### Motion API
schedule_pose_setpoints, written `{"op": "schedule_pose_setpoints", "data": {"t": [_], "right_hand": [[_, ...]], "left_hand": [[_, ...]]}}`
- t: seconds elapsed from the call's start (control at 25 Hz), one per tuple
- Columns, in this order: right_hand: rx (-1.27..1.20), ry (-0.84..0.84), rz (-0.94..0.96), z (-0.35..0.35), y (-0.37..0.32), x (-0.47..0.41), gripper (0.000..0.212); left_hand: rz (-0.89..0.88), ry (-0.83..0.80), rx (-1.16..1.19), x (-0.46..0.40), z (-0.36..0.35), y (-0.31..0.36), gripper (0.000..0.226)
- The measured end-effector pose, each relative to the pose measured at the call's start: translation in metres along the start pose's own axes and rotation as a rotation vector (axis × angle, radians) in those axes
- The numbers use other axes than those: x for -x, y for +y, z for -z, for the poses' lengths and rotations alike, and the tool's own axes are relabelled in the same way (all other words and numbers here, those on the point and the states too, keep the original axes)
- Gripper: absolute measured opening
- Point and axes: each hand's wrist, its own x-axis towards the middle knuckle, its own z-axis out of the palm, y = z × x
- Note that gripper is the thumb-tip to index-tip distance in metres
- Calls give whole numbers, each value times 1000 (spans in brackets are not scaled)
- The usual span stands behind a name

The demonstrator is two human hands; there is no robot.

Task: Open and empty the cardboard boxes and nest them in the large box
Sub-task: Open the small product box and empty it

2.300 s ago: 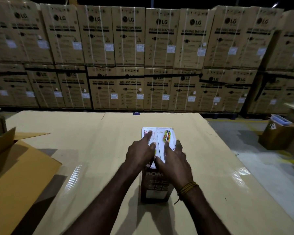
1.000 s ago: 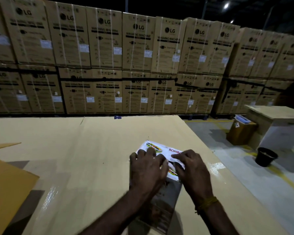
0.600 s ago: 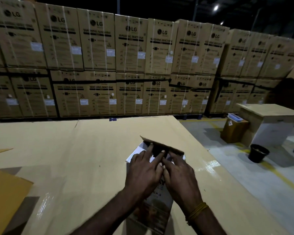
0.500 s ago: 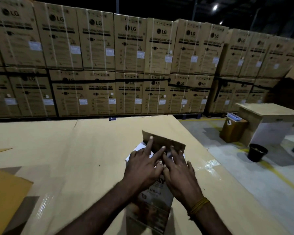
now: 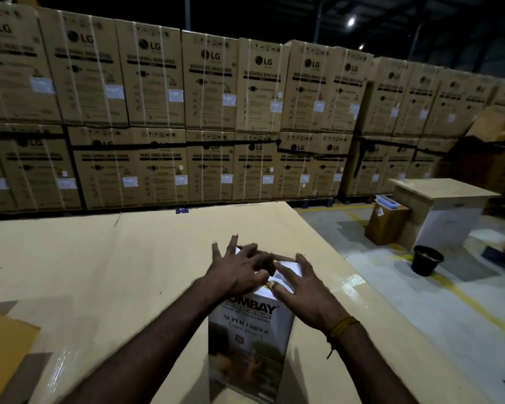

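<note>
Printed box (image 5: pixel 250 339) stands upright on my table (image 5: pixel 105 272), white-topped, lettered "BOMBAY". My left hand (image 5: pixel 233 272) and right hand (image 5: pixel 301 290) rest on its top, fingers spread and straight, gripping nothing.

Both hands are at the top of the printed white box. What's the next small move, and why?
Probably fold the top flaps outward and look inside. The left hand and right hand both rest with spread fingers on the top of the upright white printed cardboard box on the cardboard-covered table; a dark gap shows between them, and any contents stay hidden.
</note>
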Motion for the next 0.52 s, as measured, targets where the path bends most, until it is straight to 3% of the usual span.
{"op": "schedule_pose_setpoints", "data": {"t": [0.24,0.36,0.44,0.52], "right_hand": [[-126,25,59,8,14,-16,53],[-61,-32,122,15,15,-15,63],[-83,-142,154,19,14,-10,83],[-104,-224,147,23,12,-8,84]], "left_hand": [[35,-4,125,5,7,-6,57],[-45,-129,217,11,16,-17,78],[-117,-241,286,17,27,-25,69],[-129,-357,410,23,37,-33,58]]}}
